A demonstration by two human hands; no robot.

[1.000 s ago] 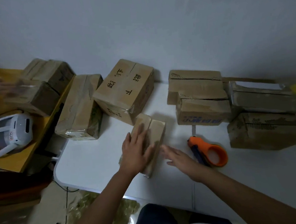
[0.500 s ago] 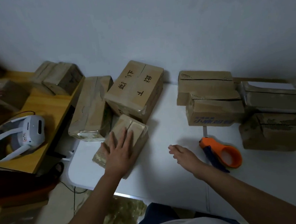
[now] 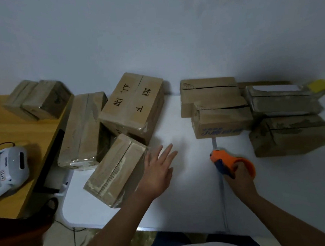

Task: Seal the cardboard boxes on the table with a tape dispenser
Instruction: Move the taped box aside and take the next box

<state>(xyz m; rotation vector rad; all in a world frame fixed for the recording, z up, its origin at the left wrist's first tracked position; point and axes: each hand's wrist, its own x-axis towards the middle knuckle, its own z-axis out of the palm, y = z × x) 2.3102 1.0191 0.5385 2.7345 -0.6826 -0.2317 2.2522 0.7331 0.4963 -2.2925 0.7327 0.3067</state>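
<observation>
Presently on the white tabletop (image 3: 182, 204): taped small box (image 3: 116, 170), tilted, lying against the printed box (image 3: 133, 107) and long wrapped box (image 3: 83, 128). Left hand (image 3: 158, 171), fingers straight and spread, just right of the small box. Right hand (image 3: 238, 177) grips the orange tape dispenser (image 3: 231, 160). Four untaped boxes (image 3: 223, 120) stacked at right, by the wall.

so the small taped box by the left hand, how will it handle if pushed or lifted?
The small taped box looks rigid: crisp cardboard edges, flaps closed. It should slide rather than tip, lying low and flat on the smooth white table. The glossy tape over it may be a bit slippery under the open left hand. Weight can't be judged.
</observation>
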